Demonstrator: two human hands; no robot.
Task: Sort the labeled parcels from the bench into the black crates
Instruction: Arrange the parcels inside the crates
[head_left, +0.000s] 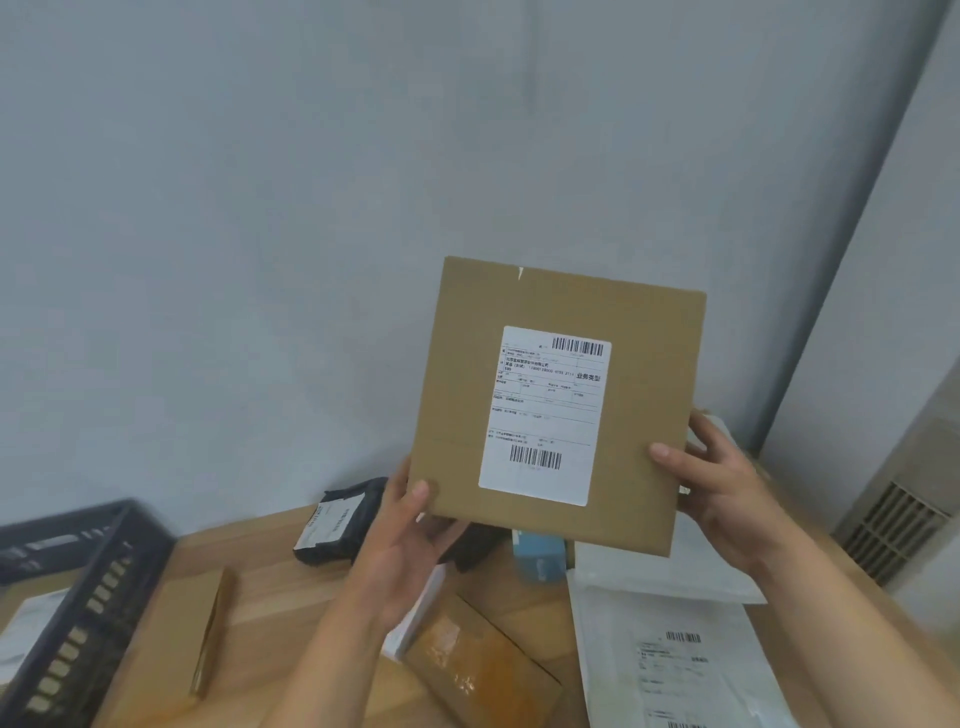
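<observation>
Both hands, left (410, 525) and right (722, 478), grip a box (556, 301) upright, fingers pinching its lower edges (label (545, 415) facing the camera). Reading step, likely; next, a crate (78, 587) must be chosen.

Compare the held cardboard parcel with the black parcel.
The cardboard parcel is brown and flat; the black parcel is a dark bag. The cardboard parcel is held upright in the left hand and right hand; the black parcel lies on the bench. Both bear white labels.
</observation>
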